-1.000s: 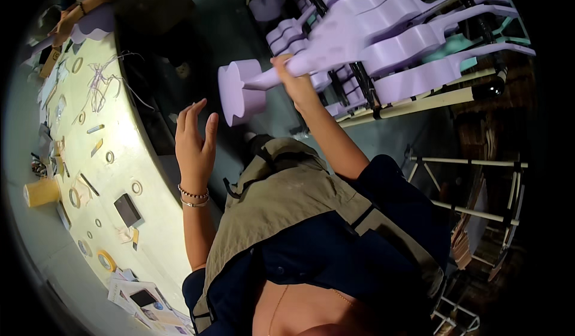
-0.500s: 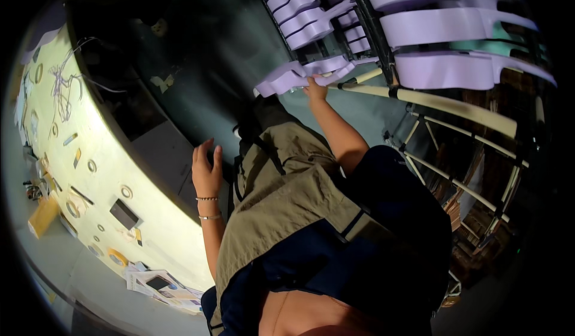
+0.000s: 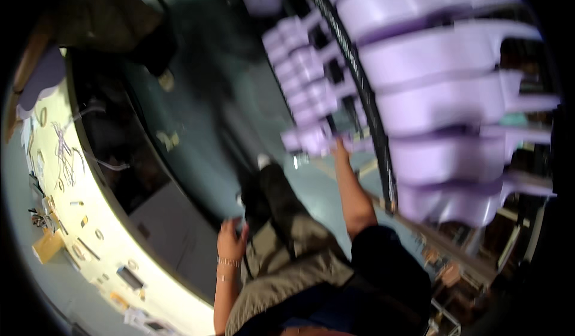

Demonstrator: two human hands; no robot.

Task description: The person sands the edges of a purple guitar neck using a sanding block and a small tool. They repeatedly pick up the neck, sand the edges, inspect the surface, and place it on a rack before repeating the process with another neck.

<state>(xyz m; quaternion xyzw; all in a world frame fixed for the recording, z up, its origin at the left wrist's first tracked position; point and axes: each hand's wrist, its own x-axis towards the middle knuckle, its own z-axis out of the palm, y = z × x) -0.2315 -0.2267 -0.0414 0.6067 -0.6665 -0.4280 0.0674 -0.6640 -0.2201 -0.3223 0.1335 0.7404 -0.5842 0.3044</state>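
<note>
My right hand [image 3: 341, 151] reaches forward to the rack and closes on the neck end of the lowest lavender guitar body [image 3: 306, 140] in its column; motion blur softens the fingers. Above that one, more lavender guitar bodies [image 3: 305, 78] are stacked flat, one over another. My left hand [image 3: 231, 240], with bracelets at the wrist, hangs between the table and my apron, fingers apart and nothing in them.
A black rack post [image 3: 359, 84] divides the stack from larger-looking lavender guitar bodies [image 3: 434, 105] on the right. The long pale table [image 3: 173, 270] at left carries tape rolls, tools and tangled strips. Another person [image 3: 102, 21] stands beyond it, near a purple guitar-shaped piece [image 3: 43, 84].
My view has swung up, so the rack and table sit lower in it. The guitar body at my right hand now lies in line beneath the stack. My left hand stays free.
</note>
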